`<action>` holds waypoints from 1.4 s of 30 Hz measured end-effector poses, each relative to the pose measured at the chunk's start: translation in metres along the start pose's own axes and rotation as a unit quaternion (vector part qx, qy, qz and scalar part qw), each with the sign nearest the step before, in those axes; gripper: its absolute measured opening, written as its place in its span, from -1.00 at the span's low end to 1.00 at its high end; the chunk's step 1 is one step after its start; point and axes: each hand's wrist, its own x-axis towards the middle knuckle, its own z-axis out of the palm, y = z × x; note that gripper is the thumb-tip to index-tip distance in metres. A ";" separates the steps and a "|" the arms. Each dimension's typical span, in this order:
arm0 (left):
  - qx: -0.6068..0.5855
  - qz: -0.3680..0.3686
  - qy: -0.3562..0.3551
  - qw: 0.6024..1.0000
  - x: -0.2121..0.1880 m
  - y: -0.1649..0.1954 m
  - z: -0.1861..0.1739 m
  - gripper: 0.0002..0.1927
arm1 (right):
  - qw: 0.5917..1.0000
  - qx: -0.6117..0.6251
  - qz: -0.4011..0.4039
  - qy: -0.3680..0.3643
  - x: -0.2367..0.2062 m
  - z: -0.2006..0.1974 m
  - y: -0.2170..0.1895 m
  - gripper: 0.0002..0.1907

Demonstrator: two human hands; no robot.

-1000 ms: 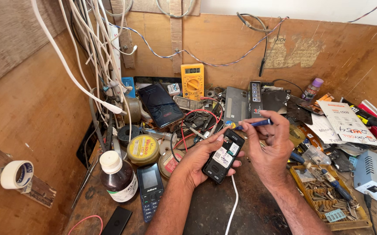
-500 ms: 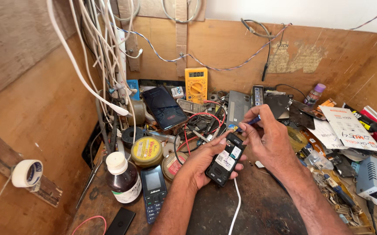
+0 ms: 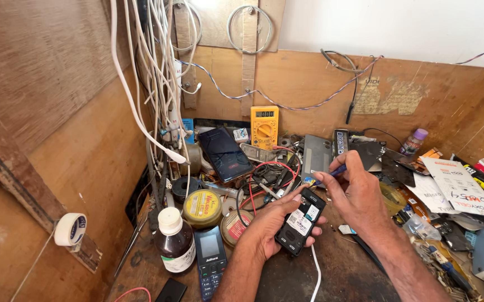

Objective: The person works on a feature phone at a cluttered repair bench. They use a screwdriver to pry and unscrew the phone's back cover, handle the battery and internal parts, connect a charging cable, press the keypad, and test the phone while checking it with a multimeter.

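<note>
Left hand (image 3: 267, 226) wrapped around opened black phone (image 3: 300, 221), held above counter (image 3: 331, 274) right of brown bottle (image 3: 174, 240). Right hand (image 3: 359, 193) pinching blue-handled tool (image 3: 331, 173) at phone's top.

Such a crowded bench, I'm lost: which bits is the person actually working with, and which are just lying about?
In hand:
left hand holding the opened black phone
right hand with a blue-handled tool

Lying about:
yellow multimeter
brown bottle
keypad phone
round tin
tape roll
</note>
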 end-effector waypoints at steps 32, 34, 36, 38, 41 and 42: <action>0.008 -0.003 -0.009 1.000 0.006 -0.001 0.002 -0.47 | 0.991 0.125 -0.035 -0.043 0.002 -0.003 0.013 -0.71; 0.012 -0.009 0.000 1.000 0.005 -0.003 0.003 -0.47 | 0.993 0.113 -0.012 -0.041 0.001 -0.002 0.012 -0.74; 0.026 -0.020 0.022 0.999 0.005 -0.002 0.004 -0.46 | 0.998 0.063 -0.021 -0.018 0.004 0.000 0.010 -0.73; 0.018 -0.014 0.026 0.999 0.004 -0.001 0.003 -0.46 | 0.998 -0.025 -0.051 0.018 0.004 0.003 0.008 -0.68; 0.019 -0.005 0.016 1.000 0.004 -0.002 0.002 -0.46 | 1.000 0.024 0.007 -0.002 0.003 0.001 0.007 -0.68; 0.022 -0.003 0.010 1.000 0.003 -0.002 0.001 -0.46 | 0.998 0.061 -0.010 -0.020 0.003 0.000 0.007 -0.71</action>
